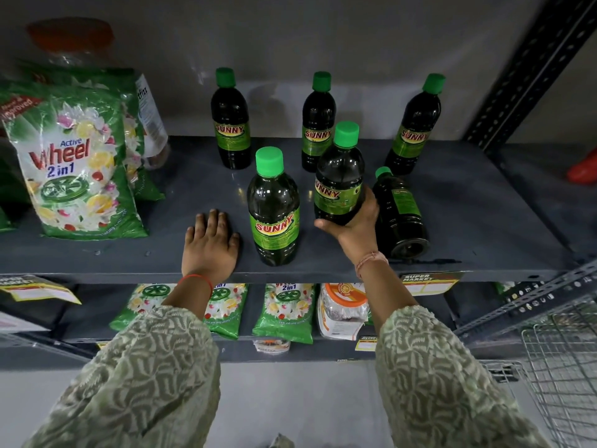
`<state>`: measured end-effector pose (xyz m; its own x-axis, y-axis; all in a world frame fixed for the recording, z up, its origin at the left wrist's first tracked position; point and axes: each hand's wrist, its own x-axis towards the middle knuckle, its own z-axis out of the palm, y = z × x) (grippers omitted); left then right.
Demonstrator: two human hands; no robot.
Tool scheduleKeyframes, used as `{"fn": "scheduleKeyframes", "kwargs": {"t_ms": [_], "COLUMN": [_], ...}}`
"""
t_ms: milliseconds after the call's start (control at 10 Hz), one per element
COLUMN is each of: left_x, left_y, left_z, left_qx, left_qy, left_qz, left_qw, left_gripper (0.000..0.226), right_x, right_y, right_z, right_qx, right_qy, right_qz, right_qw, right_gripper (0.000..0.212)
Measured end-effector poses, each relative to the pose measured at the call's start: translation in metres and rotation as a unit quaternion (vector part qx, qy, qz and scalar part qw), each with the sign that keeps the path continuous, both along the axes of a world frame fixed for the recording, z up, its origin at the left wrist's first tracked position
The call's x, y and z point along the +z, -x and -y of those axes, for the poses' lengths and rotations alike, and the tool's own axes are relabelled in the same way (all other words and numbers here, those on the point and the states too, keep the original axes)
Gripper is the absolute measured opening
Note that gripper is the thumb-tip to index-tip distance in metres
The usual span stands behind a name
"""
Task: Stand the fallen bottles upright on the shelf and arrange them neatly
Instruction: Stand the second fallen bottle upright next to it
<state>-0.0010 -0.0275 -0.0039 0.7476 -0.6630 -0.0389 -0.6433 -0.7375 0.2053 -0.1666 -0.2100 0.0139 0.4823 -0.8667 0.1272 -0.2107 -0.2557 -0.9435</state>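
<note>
Dark bottle gripped upright over grey shelf point(468, 202).

The held bottle point(339, 176) is clasped at its base by the right hand point(355, 226), fingers wrapped around it. The left hand point(210, 244) is laid flat, fingers released, beside a standing bottle point(274, 208). One fallen bottle point(400, 215) is seen just right of the held one; three are stood behind.

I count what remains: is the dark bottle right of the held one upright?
Fallen: the dark green-capped bottle lies on its side, base toward the shelf edge.
</note>
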Motion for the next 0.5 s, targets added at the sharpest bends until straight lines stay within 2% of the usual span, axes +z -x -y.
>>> {"fn": "scheduleKeyframes", "kwargs": {"t_ms": [200,300,400,500], "left_x": [-0.0013,-0.0016,-0.0031,-0.0043], "left_y": [-0.0005,-0.0010,-0.0015,-0.0021], "left_z": [0.0000,0.0007,0.0004,0.0009], "left_qx": [-0.001,0.000,0.000,0.001], "left_qy": [-0.001,0.000,0.002,0.001], "left_qz": [-0.004,-0.002,0.003,0.002], "left_qw": [1.000,1.000,1.000,1.000], "left_gripper": [0.058,0.058,0.058,0.059], "right_x": [-0.0036,-0.0092,-0.0053,-0.0033], "right_y": [-0.0015,0.0003,-0.0010,-0.0076], "right_z": [-0.0034,-0.0008,-0.0026,-0.0073], "right_qx": [-0.015,0.009,0.010,-0.031], "right_qy": [-0.024,-0.020,-0.028,0.012], "right_qz": [-0.001,-0.024,-0.017,-0.039], "right_qw": [1.000,0.999,0.999,0.999], "right_gripper": [0.064,0.065,0.092,0.101]}}
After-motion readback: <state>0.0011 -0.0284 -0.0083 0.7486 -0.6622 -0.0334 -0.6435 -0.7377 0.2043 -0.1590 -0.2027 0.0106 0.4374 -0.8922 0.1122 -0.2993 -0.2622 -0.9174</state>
